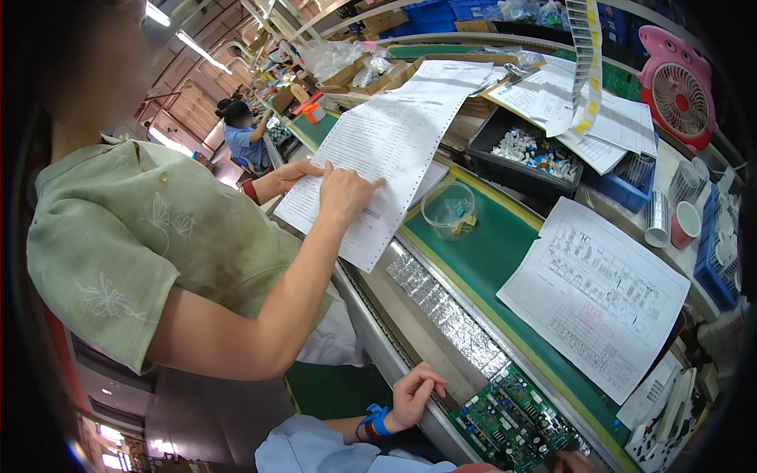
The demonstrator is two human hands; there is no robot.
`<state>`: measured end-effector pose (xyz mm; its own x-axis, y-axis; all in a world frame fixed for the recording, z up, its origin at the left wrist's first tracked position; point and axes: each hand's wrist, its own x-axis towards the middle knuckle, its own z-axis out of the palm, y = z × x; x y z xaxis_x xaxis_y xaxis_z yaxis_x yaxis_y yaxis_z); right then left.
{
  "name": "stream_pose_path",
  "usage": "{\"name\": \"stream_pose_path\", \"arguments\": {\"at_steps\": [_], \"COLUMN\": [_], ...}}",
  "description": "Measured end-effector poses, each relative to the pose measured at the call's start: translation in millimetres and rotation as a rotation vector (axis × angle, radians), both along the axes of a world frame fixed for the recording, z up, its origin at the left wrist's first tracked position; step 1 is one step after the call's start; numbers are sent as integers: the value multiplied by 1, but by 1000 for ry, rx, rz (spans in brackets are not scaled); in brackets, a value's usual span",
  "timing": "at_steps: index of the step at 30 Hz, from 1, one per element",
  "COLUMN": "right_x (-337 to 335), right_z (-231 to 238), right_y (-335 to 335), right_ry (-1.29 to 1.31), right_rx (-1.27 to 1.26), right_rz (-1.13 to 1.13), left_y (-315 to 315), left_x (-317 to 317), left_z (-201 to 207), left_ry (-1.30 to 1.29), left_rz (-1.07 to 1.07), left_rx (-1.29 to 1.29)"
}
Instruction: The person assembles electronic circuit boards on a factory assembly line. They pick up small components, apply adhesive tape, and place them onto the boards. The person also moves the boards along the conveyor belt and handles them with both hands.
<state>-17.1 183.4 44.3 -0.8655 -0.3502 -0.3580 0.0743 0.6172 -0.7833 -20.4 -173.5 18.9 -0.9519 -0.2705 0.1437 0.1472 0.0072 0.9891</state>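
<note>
My left hand (413, 396), with a blue wristband (378, 419), rests at the near metal edge of the bench. Its fingers are curled in, and nothing shows in them. Close by on the right lies a green circuit board (512, 418) crowded with small parts, set on the conveyor track. Only a bit of my right hand (572, 462) shows at the lower rim, beside the board's near corner; its fingers are mostly hidden. A co-worker in a light green shirt stands on the left, holding long printed sheets (394, 130) and touching them with a pointing hand (345, 193).
A clear round tub (448, 210) with small parts sits on the green bench strip. Farther right lies a printed diagram sheet (599, 292). Behind are a black bin (516, 177) of white connectors, a pink fan (678, 87) and a blue tray (714, 252).
</note>
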Motion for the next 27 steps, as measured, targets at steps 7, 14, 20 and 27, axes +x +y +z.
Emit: {"name": "stream_pose_path", "arguments": {"at_steps": [7, 14, 20, 27], "right_x": [-3, 3, 4, 7], "right_z": [9, 12, 15, 16], "right_y": [-4, -6, -8, -11], "right_ry": [10, -60, -69, 7], "right_rx": [63, 93, 144, 151], "right_rz": [22, 6, 35, 71], "left_y": [0, -2, 0, -3], "left_x": [-1, -1, -3, 0], "left_z": [3, 2, 8, 6], "left_ry": [21, 46, 37, 47], "left_rz": [7, 18, 49, 14], "left_rx": [-24, -32, -31, 40]}}
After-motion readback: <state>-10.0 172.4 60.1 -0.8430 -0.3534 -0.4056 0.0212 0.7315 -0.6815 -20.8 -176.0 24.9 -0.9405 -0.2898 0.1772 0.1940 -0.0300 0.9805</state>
